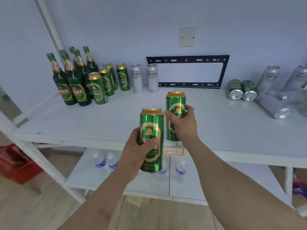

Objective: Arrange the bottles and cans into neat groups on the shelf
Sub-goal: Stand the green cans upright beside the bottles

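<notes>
My left hand (141,151) grips a tall green can (152,127) upright, in front of the white shelf (66,120). My right hand (183,125) grips a second green can (175,103) upright above the shelf's front middle. At the back left stand several green bottles (73,83), several upright green cans (98,88) and two upright silver cans (144,78). At the right, two green cans (242,90) lie on their sides beside several silver cans (274,103), some lying and some leaning.
A black metal bracket (187,60) is fixed to the wall behind the shelf. Water bottles (106,163) stand on the lower shelf. A red crate (16,163) sits on the floor at the left. A white post (49,27) rises at the back left.
</notes>
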